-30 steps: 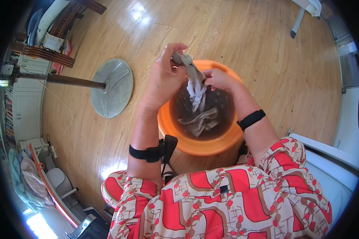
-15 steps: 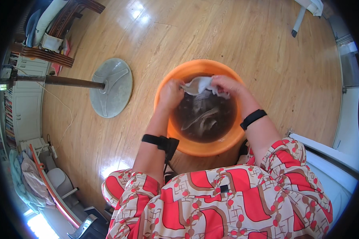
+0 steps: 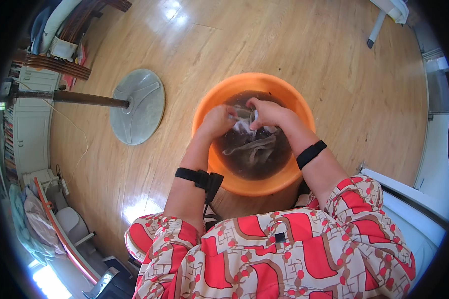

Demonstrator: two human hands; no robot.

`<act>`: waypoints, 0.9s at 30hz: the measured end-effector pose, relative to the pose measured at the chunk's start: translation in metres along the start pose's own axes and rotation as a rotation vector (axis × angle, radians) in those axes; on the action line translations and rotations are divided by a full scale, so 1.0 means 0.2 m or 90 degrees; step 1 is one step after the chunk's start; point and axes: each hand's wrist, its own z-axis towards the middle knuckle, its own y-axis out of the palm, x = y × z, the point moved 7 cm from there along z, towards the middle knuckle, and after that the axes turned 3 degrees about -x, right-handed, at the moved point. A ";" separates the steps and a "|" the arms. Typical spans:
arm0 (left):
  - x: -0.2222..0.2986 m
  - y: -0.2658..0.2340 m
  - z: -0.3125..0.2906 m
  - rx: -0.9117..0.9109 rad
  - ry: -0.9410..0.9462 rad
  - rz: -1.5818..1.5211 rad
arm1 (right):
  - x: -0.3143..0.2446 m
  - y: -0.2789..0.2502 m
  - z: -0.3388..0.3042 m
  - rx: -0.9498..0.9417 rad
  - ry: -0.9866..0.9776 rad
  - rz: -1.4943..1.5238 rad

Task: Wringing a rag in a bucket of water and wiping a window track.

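Note:
An orange plastic basin (image 3: pixel 257 187) of dark, murky water stands on the floor in front of me. My left hand (image 3: pixel 219 121) reaches over its left side, fingers closed on the edge of a wet whitish cloth (image 3: pixel 242 125). From the right, my right hand (image 3: pixel 266 112) grips the same cloth, its thumb and fingers curled around a bunched part. The cloth hangs at the water's surface between both hands; its exact kind is hard to tell. Nearer to me, another greyish-beige piece of fabric (image 3: pixel 254 148) floats partly under the water.
Left of the basin stands a round grey stand base (image 3: pixel 137 107) with a pole reaching left. A wooden chair (image 3: pixel 60 65), white cabinets (image 3: pixel 32 134) and a rack with clothes (image 3: pixel 40 219) line the left side. A white-draped stand leg (image 3: pixel 376 30) is at the far right.
The cloth, stretched between my hands above the far part of the water, is now lower and bunched. My hands have come closer together, the right one moving left and nearer.

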 end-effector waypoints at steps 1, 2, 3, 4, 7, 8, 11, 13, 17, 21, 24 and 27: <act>0.07 -0.08 0.00 0.002 0.002 0.000 | -0.08 -0.05 0.00 0.050 -0.087 0.038; 0.17 -0.15 0.00 0.012 0.031 -0.069 | -0.14 -0.11 -0.03 0.102 -0.169 0.076; 0.25 -0.22 -0.01 0.023 0.056 -0.138 | -0.18 -0.15 -0.05 0.105 -0.169 0.076; 0.30 -0.29 -0.03 0.024 0.057 -0.136 | -0.22 -0.20 -0.08 0.092 -0.158 0.080; 0.32 -0.45 -0.11 0.042 0.072 -0.348 | -0.36 -0.36 -0.21 0.028 -0.116 0.098; 0.31 -0.47 -0.13 0.009 0.084 -0.452 | -0.40 -0.42 -0.25 0.060 -0.179 0.127; 0.24 -0.45 -0.17 -0.078 0.061 -0.539 | -0.50 -0.55 -0.38 0.087 -0.214 0.188; 0.32 -0.36 -0.18 -0.105 0.131 -0.490 | -0.59 -0.60 -0.45 0.114 -0.316 0.240; 0.33 -0.05 -0.13 -0.193 0.105 -0.513 | -0.75 -0.68 -0.63 0.162 -0.369 0.334; 0.34 0.03 -0.14 -0.134 0.103 -0.499 | -0.79 -0.77 -0.78 0.206 -0.459 0.488; 0.23 0.04 -0.15 -0.198 0.055 -0.457 | -0.73 -0.83 -0.81 0.255 -0.479 0.557; 0.17 0.00 -0.17 -0.330 0.027 -0.323 | -0.59 -0.88 -0.75 0.286 -0.447 0.584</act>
